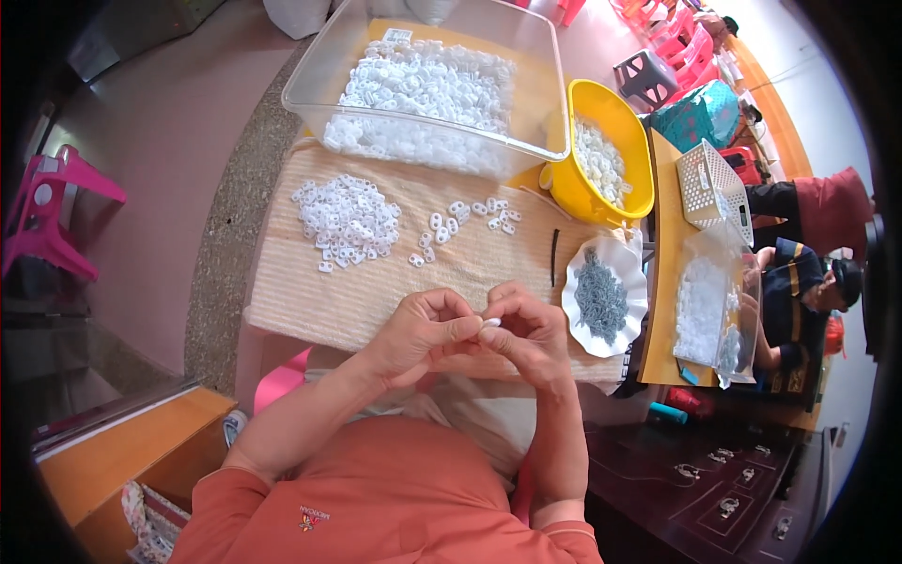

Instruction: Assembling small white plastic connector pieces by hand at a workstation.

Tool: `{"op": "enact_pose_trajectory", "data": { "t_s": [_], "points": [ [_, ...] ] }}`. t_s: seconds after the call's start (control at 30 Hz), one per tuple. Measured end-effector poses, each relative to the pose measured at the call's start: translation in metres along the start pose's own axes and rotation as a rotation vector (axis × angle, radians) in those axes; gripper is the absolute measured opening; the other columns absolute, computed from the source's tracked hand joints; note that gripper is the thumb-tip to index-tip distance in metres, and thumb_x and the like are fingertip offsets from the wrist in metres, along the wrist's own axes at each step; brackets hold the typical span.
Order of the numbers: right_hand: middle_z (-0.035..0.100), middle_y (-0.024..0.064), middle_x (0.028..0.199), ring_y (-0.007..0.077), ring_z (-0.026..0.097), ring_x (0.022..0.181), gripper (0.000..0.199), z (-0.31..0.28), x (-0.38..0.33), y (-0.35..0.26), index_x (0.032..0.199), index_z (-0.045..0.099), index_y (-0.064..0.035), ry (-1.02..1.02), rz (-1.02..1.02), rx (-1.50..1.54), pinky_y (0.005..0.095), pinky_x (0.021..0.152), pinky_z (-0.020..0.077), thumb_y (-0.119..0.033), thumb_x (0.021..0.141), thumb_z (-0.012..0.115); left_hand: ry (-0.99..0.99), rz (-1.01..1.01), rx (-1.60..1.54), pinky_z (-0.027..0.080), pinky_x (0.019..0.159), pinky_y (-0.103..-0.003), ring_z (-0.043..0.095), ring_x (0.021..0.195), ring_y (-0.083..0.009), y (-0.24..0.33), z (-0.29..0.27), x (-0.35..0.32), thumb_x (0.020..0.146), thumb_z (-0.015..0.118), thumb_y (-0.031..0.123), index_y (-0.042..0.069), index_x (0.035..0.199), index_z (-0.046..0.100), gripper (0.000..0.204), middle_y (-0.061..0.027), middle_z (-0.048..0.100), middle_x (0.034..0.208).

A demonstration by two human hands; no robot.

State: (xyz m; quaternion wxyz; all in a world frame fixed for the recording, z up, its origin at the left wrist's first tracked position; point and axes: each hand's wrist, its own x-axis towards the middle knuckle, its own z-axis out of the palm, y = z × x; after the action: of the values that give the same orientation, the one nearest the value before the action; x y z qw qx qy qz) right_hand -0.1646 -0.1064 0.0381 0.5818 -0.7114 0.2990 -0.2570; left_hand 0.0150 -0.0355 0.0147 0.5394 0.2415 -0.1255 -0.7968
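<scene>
Left hand (425, 329) and right hand (528, 331) pinch one small white plastic piece (491, 322) together; steady fingertip alignment likely matters above the bench (282, 282).

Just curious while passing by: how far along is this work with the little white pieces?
Possibly done: the yellow bowl holds white pieces. In hand: both hands, left hand and right hand, pinch one small white piece. Left: the pile on the mat and a well-filled clear bin.
</scene>
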Motion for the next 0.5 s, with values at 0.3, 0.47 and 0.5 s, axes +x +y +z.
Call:
{"op": "enact_pose_trajectory", "data": {
  "t_s": [0.3,0.47,0.5],
  "points": [
    [0.062,0.0071,0.096,0.0149,0.061,0.065,0.021,-0.100,0.057,-0.059,0.102,0.063,-0.0012,0.830,-0.150,-1.038,0.0277,0.063,0.0496,-0.009,0.083,0.068,0.229,0.087,0.031,0.052,0.079,-0.025,0.060,0.090,-0.0107,-0.001,0.001,0.004,0.090,0.064,0.011,0.002,0.102,0.057,0.017,-0.0075,0.062,0.103],
    [0.063,0.0099,0.085,0.0173,0.062,0.066,0.019,-0.056,0.070,-0.047,0.097,0.066,-0.0031,0.541,-0.257,-0.724,0.0291,0.060,0.0506,-0.005,0.078,0.071,0.245,0.100,0.004,0.052,0.079,-0.026,0.060,0.090,-0.0110,-0.002,0.000,0.004,0.090,0.062,0.010,0.001,0.108,0.054,0.022,-0.0069,0.061,0.103],
    [0.064,0.0107,0.081,0.0178,0.063,0.067,0.016,-0.042,0.073,-0.032,0.094,0.067,-0.0025,0.407,-0.264,-0.702,0.0288,0.059,0.0508,-0.004,0.078,0.070,0.253,0.103,0.002,0.052,0.079,-0.026,0.060,0.090,-0.0110,-0.002,-0.001,0.003,0.090,0.062,0.010,0.001,0.108,0.054,0.022,-0.0069,0.061,0.103]
  ]
}}
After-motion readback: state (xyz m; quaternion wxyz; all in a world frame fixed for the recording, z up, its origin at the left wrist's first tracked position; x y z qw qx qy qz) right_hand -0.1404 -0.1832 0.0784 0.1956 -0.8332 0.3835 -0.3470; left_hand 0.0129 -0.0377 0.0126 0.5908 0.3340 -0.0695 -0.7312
